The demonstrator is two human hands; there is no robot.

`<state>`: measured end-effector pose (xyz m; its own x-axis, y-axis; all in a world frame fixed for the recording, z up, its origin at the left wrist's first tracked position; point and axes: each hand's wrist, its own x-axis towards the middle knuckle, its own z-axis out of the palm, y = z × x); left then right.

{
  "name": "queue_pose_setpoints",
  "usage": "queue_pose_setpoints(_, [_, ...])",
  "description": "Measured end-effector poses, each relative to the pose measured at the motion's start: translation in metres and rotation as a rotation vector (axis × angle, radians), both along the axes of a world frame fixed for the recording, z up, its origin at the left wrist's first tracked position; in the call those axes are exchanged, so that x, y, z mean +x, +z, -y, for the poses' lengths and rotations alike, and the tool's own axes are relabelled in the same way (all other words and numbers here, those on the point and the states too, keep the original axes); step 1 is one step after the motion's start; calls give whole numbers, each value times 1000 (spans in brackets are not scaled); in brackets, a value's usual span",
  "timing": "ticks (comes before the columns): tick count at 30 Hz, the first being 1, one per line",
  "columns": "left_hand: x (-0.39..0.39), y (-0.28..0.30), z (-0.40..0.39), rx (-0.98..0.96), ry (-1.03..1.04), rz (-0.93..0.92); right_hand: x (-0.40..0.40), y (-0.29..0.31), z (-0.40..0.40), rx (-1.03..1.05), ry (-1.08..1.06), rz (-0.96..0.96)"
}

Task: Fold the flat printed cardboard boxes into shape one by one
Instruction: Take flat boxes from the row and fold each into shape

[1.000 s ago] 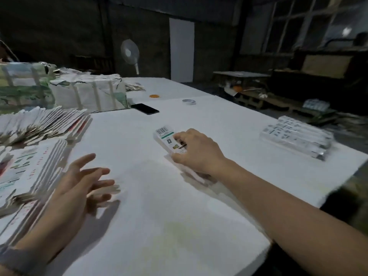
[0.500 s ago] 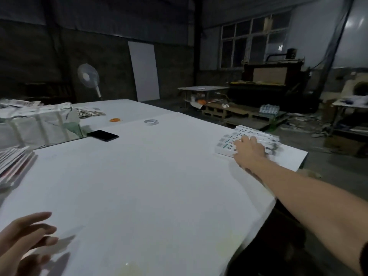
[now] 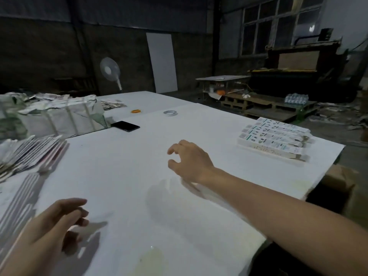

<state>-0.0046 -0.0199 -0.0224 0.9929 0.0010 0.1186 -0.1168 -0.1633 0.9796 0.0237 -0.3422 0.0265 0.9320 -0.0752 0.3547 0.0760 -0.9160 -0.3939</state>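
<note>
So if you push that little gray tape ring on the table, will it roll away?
Probably not. The tape ring lies flat on its side on the white table, so a push would likely just slide it. It looks thin and hollow, so it is probably light and easy to lift. Stood on its edge, it might well roll.

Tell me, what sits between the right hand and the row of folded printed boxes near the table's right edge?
Nothing: in the head view only bare white table separates the empty right hand from the folded printed boxes.
</note>
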Motion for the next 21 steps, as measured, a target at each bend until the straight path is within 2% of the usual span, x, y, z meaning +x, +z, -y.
queue_pose_setpoints(1, [-3, -2, -2, 92, 15, 109, -1, 1, -27, 46, 70, -4])
queue_pose_setpoints(4, [-11, 9, -3, 543, 111, 472, -4, 2, -95, 177, 244, -37])
queue_pose_setpoints(7, [-14, 19, -9, 738, 195, 573, -2, -3, -146, 296, 349, -73])
queue_pose_setpoints(9, [-12, 23, -13, 825, 231, 534, -3, -12, -168, 381, 408, -69])
queue_pose_setpoints(13, [-7, 21, -30, 983, 265, 446, -2, -37, -181, 335, 497, 58])
queue_pose_setpoints(16, [-3, 22, -40, 1167, 392, 411, 3, -44, -177, 399, 511, 99])
queue_pose_setpoints(18, [0, 23, -47, 1236, 443, 300, 3, -44, -178, 408, 527, 80])
queue_pose_setpoints(21, [2, 18, -54, 1271, 390, 78, 1, -43, -180, 417, 562, 60])
